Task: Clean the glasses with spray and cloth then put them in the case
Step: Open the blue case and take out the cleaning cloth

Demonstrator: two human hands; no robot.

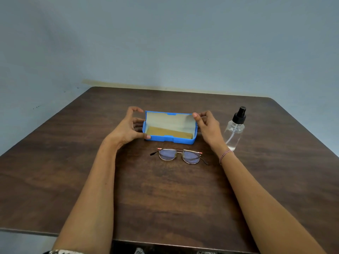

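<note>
A blue glasses case [170, 140] stands open at the middle of the table, lid raised, with a folded tan cloth [169, 133] lying inside. My left hand [128, 126] grips the case's left end, thumb on the front corner. My right hand [208, 125] holds the right end, a fingertip on the lid's upper corner. Round metal-framed glasses [178, 155] lie folded on the table just in front of the case, between my forearms. A clear spray bottle [234, 129] with a black nozzle stands upright to the right of my right hand.
The dark wooden table [165, 195] has its near edge at the bottom of the view and its far edge against a pale blue wall [165, 43]. A beaded bracelet [226, 156] is on my right wrist.
</note>
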